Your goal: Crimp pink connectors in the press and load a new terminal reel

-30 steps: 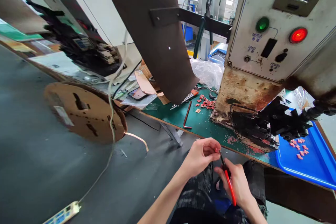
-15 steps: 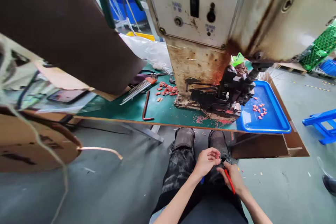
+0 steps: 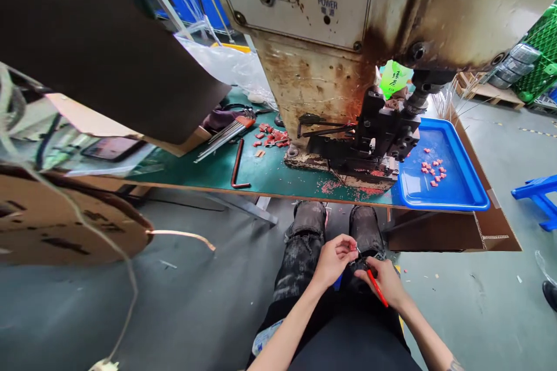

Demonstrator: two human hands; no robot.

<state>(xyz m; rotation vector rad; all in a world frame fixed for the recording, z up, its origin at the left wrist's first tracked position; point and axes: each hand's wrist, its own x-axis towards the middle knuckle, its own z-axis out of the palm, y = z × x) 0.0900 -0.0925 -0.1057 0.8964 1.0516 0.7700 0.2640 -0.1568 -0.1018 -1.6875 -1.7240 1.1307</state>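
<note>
Over my lap, my right hand (image 3: 387,285) is wrapped round red-handled pliers (image 3: 376,288). The dark jaws of the pliers point up and left to the fingertips of my left hand (image 3: 334,261). Those fingers are pinched round a small pinkish-red piece (image 3: 352,247), which touches or nearly touches the jaw tips; its exact shape is too small to make out. Beyond the hands, on the green bench (image 3: 278,181), stands a worn press machine (image 3: 313,87) with a black tool head (image 3: 385,133) and pink crumbs at its base.
A blue tray (image 3: 452,185) with several pink pieces sits right of the machine. Left of it lie a heap of pink pieces (image 3: 274,138), a brown hex key (image 3: 237,163) and metal rods (image 3: 221,140). A cardboard box (image 3: 452,232) is under the tray; a blue stool (image 3: 539,194) stands far right.
The camera view has shifted slightly, bringing the machine nearer. Both hands keep their holds on the pliers and the small piece, with little visible movement.
</note>
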